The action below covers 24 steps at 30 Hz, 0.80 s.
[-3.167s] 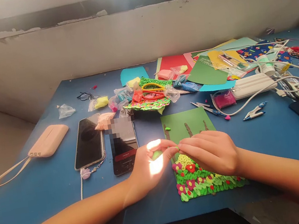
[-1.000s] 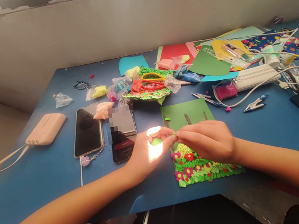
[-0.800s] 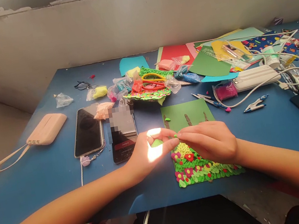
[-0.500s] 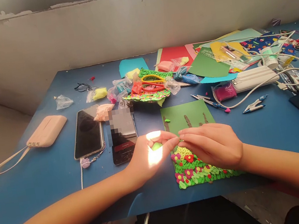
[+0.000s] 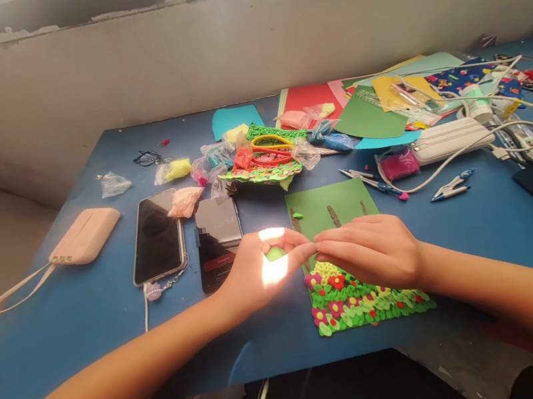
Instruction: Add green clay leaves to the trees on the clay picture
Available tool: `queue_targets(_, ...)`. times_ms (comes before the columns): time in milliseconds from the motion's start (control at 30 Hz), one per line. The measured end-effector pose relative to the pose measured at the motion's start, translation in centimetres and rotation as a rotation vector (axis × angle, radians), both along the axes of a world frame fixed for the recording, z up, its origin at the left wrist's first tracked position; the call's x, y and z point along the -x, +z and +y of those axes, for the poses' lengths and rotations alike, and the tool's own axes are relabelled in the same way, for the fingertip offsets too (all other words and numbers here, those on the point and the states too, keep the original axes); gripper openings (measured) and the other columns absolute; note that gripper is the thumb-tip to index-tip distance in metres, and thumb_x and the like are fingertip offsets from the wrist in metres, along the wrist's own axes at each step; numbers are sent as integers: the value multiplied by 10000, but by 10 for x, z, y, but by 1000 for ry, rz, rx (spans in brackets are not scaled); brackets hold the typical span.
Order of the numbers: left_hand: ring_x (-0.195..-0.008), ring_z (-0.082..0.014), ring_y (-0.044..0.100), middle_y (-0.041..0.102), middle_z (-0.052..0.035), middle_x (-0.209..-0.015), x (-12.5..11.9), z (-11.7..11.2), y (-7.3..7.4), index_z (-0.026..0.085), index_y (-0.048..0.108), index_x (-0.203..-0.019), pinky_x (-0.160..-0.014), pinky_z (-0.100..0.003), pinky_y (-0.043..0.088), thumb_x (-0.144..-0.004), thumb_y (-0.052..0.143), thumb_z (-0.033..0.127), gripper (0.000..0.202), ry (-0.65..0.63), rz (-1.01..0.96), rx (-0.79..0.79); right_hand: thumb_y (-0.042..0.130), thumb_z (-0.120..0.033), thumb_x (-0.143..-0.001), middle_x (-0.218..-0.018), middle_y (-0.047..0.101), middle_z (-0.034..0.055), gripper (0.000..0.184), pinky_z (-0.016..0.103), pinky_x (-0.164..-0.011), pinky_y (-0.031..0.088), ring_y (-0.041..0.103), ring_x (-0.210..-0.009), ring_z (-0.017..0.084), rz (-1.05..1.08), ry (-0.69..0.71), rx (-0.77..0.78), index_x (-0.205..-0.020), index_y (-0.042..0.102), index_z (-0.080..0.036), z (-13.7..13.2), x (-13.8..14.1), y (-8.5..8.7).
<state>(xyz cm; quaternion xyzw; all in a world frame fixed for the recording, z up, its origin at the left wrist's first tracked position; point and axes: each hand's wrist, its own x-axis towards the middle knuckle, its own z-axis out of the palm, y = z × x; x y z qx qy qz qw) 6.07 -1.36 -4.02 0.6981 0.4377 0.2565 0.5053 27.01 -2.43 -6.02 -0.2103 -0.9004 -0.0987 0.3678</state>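
My left hand curls round a lump of light green clay, half washed out by a patch of sunlight. My right hand meets it fingertip to fingertip, pinched on a tiny bit of the same clay. Both hands hover over a green card on the blue table. The card's near part is covered with clay grass and red, pink and yellow flowers. Three brown clay stems and one small green leaf sit on its bare upper part.
Two phones and a pink power bank lie to the left. Behind the card are scissors on a second clay piece, small bags of clay, coloured paper sheets, a white power bank with cables, and pens.
My hands have stayed together over the card, with the fingertips working the small green bit. The camera tilted slightly, so the scene shifted a little in frame.
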Motion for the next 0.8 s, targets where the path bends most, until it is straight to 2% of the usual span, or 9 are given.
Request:
queue_targets(133, -651, -152, 594, 683, -38, -689, -1, -1, 1, 141, 692, -751, -616, -230, 471, -828, 601, 388, 274, 6, -34, 4, 612, -117, -871, -843, 746, 87, 150, 215, -571, 496, 670, -675, 105, 20, -35, 14, -1020, 603, -104, -1, 2, -2)
queue_targets(300, -568, -129, 514, 637, -16, -628, 0, -1, 0, 148, 709, -788, -528, -223, 405, -820, 595, 407, 285, 21, 26, -46, 570, -90, -873, -828, 744, 72, 141, 205, -555, 495, 674, -670, 101, 48, -51, 23, -1007, 594, -128, 0, 3, -2)
queue_targets(400, -569, -125, 503, 630, -14, -631, 0, 0, 1, 147, 701, -756, -536, -222, 403, -828, 583, 408, 295, 8, 28, -50, 579, -122, -886, -827, 745, 68, 113, 203, -548, 487, 672, -661, 96, 42, -50, 18, -997, 592, -135, 0, 3, -1)
queue_targets(567, -561, -116, 489, 574, 5, -567, 0, 2, 5, 140, 693, -703, -544, -219, 387, -801, 619, 402, 290, -28, 32, -24, 597, -108, -874, -850, 748, 80, 130, 210, -555, 483, 668, -646, 98, 28, -21, 35, -1004, 594, -121, 0, 2, -2)
queue_targets(700, -548, -107, 463, 552, 18, -566, 1, 3, 5, 138, 714, -777, -536, -219, 368, -789, 639, 404, 278, -17, 17, 25, 582, -127, -891, -817, 747, 56, 84, 199, -574, 492, 670, -651, 92, 39, -38, 13, -971, 596, -147, 3, 1, -2)
queue_targets(800, -531, -95, 406, 505, 28, -553, 2, 3, 4, 139, 719, -766, -496, -211, 314, -800, 625, 393, 273, -15, 21, 30, 605, -177, -893, -803, 744, 47, 90, 193, -577, 495, 673, -660, 95, 47, -59, 9, -980, 596, -157, 3, 2, -2)
